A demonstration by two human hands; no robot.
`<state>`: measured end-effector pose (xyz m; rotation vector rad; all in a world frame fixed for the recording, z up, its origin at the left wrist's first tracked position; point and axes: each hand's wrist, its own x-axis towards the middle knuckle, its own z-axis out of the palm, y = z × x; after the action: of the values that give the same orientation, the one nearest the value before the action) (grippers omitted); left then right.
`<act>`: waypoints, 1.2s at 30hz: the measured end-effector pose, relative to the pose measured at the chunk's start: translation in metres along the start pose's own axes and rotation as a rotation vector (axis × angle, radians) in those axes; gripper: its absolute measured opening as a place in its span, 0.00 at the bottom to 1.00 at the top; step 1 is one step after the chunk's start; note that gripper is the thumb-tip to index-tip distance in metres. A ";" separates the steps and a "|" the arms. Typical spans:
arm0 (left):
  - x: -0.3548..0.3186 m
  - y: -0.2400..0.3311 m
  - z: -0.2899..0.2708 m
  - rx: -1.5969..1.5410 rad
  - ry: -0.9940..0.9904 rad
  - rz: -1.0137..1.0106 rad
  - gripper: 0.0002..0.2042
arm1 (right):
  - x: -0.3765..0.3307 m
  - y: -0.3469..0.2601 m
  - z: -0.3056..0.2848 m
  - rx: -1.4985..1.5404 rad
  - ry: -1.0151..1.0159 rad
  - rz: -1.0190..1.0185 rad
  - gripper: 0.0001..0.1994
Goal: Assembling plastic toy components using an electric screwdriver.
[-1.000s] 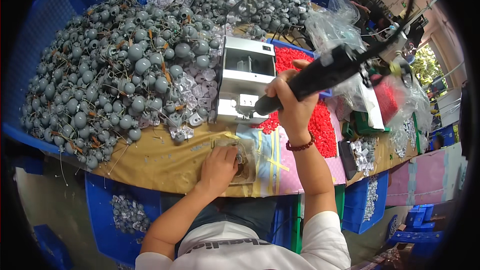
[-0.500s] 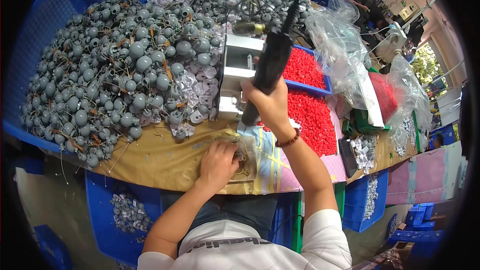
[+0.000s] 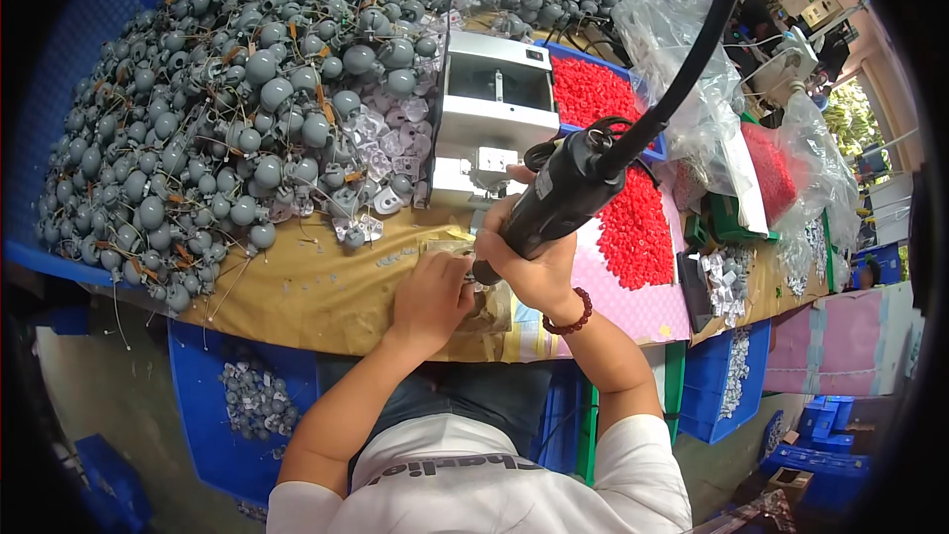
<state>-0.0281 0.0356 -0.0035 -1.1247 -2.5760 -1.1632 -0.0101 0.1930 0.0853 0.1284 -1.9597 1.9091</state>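
Observation:
My right hand (image 3: 549, 277) is wrapped round a black corded electric screwdriver (image 3: 565, 193). The tool is tilted, its lower end beside the fingertips of my left hand (image 3: 427, 305); its tip is hidden. My left fingers are bent and pressed together at a small clear-and-tan fixture (image 3: 491, 318) on the table's front edge. What they hold is hidden beneath them. Just beyond my hands stands a silver-white box-shaped machine (image 3: 499, 124) with a dark window in its top.
A big heap of grey ball-shaped parts with thin wires (image 3: 227, 129) fills the left, beside clear plastic pieces (image 3: 381, 153). Small red parts (image 3: 633, 242) lie to the right, some in a blue tray (image 3: 652, 145). The thick black cord (image 3: 692, 64) rises to the upper right.
My right hand has brought the screwdriver down from over the machine, tilting it to the right, with its lower end now at my left fingers. My left hand stays at the fixture.

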 end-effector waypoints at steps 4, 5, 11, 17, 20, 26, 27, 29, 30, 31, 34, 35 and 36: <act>0.002 0.002 -0.004 -0.015 -0.050 -0.023 0.16 | -0.011 0.016 -0.005 -0.154 -0.021 -0.053 0.33; 0.003 0.003 -0.007 -0.020 -0.085 -0.041 0.16 | -0.016 0.023 -0.006 -0.170 -0.026 -0.075 0.32; 0.004 0.003 -0.010 -0.055 -0.129 -0.046 0.17 | -0.026 0.037 -0.003 0.090 0.026 -0.038 0.24; 0.005 0.002 -0.008 -0.093 -0.088 -0.020 0.17 | -0.034 0.039 -0.005 0.034 -0.010 -0.006 0.12; 0.003 -0.001 -0.005 -0.104 -0.073 -0.013 0.17 | -0.033 0.033 -0.005 -0.004 -0.111 -0.034 0.10; 0.002 0.001 -0.005 -0.134 -0.061 -0.008 0.18 | -0.030 0.034 -0.012 -0.103 -0.202 -0.134 0.23; 0.002 0.003 -0.006 -0.126 -0.057 -0.022 0.19 | -0.027 0.028 -0.013 -0.110 -0.198 -0.130 0.25; 0.000 0.006 -0.006 -0.092 -0.058 -0.066 0.20 | -0.021 0.019 -0.016 -0.150 -0.164 -0.106 0.26; 0.000 0.006 -0.006 -0.078 -0.061 -0.074 0.20 | -0.018 0.015 -0.016 -0.051 -0.078 -0.033 0.25; 0.000 0.007 -0.006 -0.064 -0.062 -0.085 0.21 | -0.014 0.012 -0.016 0.054 0.011 0.032 0.25; 0.000 0.006 -0.008 -0.071 -0.058 -0.053 0.20 | 0.009 0.004 -0.038 0.134 0.409 0.149 0.18; -0.003 0.004 -0.008 -0.075 -0.055 -0.046 0.19 | 0.015 0.015 -0.053 0.080 0.437 0.178 0.19; -0.004 0.002 -0.006 -0.093 -0.049 -0.032 0.18 | 0.016 0.033 -0.072 0.020 0.471 0.204 0.20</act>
<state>-0.0246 0.0305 0.0005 -1.1487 -2.6094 -1.2912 -0.0200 0.2690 0.0586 -0.4898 -1.6815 1.8649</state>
